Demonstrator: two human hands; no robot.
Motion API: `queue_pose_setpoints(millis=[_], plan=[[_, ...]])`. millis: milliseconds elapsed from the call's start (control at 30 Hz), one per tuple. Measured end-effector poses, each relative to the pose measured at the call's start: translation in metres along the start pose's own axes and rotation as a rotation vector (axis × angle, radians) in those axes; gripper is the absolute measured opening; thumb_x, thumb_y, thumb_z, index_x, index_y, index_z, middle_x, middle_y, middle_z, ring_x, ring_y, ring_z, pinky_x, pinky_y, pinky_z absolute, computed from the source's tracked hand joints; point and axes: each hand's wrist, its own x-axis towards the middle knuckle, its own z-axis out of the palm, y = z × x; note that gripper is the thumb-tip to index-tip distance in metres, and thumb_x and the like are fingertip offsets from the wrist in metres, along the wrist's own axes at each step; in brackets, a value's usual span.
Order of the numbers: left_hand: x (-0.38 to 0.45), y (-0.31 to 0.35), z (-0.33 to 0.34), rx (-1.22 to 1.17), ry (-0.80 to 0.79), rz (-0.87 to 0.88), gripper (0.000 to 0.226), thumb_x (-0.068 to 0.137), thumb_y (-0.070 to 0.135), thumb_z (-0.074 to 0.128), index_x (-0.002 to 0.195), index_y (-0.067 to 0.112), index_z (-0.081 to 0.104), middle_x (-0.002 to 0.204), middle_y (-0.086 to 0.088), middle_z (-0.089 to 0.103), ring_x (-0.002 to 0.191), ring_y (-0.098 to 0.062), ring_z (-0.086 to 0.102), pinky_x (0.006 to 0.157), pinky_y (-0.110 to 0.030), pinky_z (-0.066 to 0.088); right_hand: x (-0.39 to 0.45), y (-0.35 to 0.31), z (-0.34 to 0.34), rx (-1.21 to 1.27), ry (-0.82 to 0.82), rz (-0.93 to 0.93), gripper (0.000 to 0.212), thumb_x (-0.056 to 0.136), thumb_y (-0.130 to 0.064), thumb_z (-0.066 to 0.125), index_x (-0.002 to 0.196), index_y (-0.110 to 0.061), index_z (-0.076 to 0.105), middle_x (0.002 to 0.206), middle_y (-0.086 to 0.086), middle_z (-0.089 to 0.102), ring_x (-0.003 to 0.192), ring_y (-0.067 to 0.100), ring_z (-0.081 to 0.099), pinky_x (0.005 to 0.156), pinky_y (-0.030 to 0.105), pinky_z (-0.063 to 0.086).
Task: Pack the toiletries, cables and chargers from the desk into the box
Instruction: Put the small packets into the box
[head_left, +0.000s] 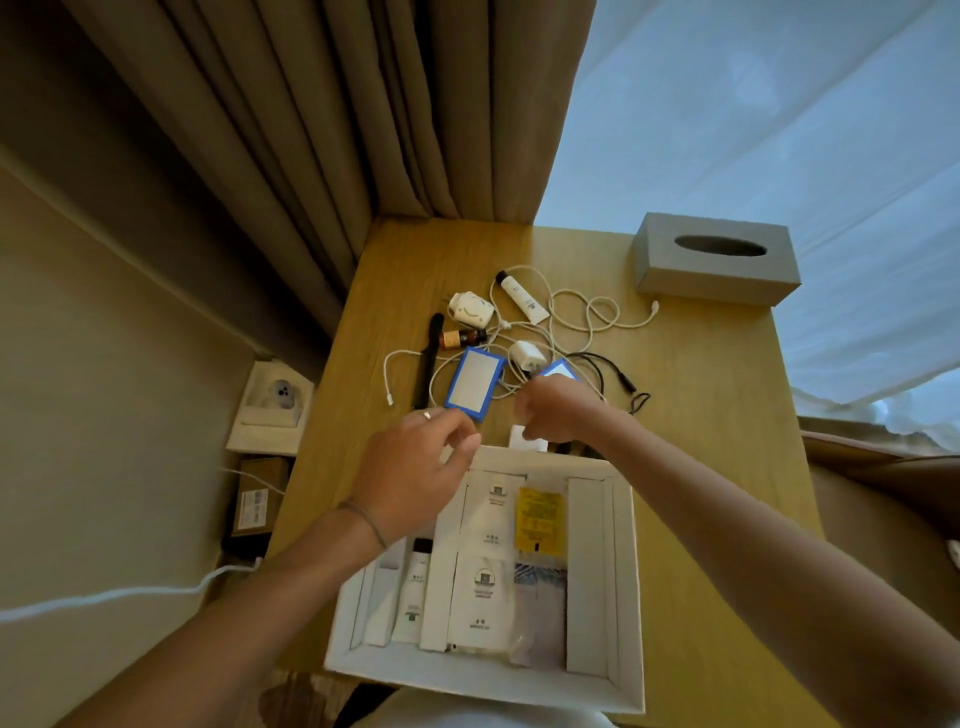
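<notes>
An open white box (626, 571) sits at the desk's near edge, holding white sachets (491, 512), a yellow sachet (539, 522) and a white tube (415, 597). Beyond it lie a blue-edged pack (475, 383), a white charger (470, 310), a second white plug (525, 356), a black-capped tube (522, 296), a brown bottle (461, 338), a tangled white cable (587, 322) and a black cable (608, 366). My left hand (415, 467) hovers over the box's far left corner, fingers loosely apart, holding nothing. My right hand (556, 410) is fisted around a second blue-edged pack (558, 370), mostly hidden.
A grey tissue box (717, 260) stands at the desk's far right corner. A black strap-like item (428, 364) lies left of the pile. Curtains hang behind the desk. On the floor to the left are a white carton (272, 405), a cardboard box (257, 499) and a white cord (130, 595).
</notes>
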Motion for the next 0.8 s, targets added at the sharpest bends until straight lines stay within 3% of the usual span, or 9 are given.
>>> queue_pose_setpoints(millis=[67,167,267,467,633,800], plan=[[0.015,-0.005,-0.003,-0.018,0.005,-0.039,0.016,0.1,0.033,0.052,0.096,0.024,0.064,0.086,0.01,0.064,0.078,-0.004,0.059,0.065,-0.033,0.054,0.018,0.003,0.006,-0.096,-0.1,-0.048,0.036,0.084,-0.024,0.078,0.118,-0.017,0.068,0.105,0.004,0.071,0.086,0.02,0.06,0.066,0.03,0.047],[0.034,-0.019,-0.005,-0.034,-0.019,-0.103,0.016,0.1,0.035,0.049,0.094,0.027,0.062,0.082,0.012,0.062,0.072,-0.004,0.059,0.06,-0.03,0.053,0.037,0.008,0.017,-0.25,-0.173,-0.143,0.046,0.08,-0.024,0.08,0.123,-0.02,0.065,0.106,0.001,0.068,0.091,0.022,0.062,0.068,0.032,0.051],[0.046,-0.035,-0.006,-0.017,-0.045,-0.14,0.018,0.101,0.036,0.046,0.091,0.029,0.06,0.07,0.011,0.058,0.061,-0.004,0.056,0.053,-0.021,0.041,0.046,0.014,0.026,-0.263,-0.165,-0.262,0.064,0.08,-0.016,0.077,0.138,-0.029,0.053,0.126,0.001,0.061,0.105,0.022,0.061,0.072,0.03,0.052],[0.061,-0.061,-0.004,0.061,-0.178,-0.221,0.015,0.101,0.032,0.049,0.093,0.028,0.062,0.076,0.011,0.061,0.071,-0.006,0.059,0.063,-0.025,0.053,0.05,0.016,0.028,-0.349,-0.157,-0.378,0.068,0.08,-0.03,0.082,0.141,-0.031,0.052,0.136,0.003,0.051,0.114,0.023,0.056,0.077,0.027,0.045],[0.081,-0.062,0.008,0.099,-0.235,-0.217,0.013,0.1,0.03,0.05,0.102,0.026,0.063,0.088,0.008,0.066,0.08,-0.007,0.063,0.07,-0.028,0.058,0.05,0.015,0.026,-0.318,-0.137,-0.322,0.067,0.077,-0.039,0.084,0.135,-0.021,0.055,0.126,0.002,0.062,0.107,0.021,0.062,0.081,0.029,0.05],[0.111,-0.049,0.026,0.103,-0.279,-0.189,0.011,0.098,0.025,0.051,0.098,0.025,0.063,0.086,0.007,0.066,0.078,-0.01,0.062,0.07,-0.031,0.057,0.041,0.015,0.023,-0.12,-0.062,-0.177,0.076,0.074,-0.04,0.086,0.139,-0.026,0.05,0.118,0.001,0.068,0.103,0.021,0.064,0.078,0.029,0.05]])
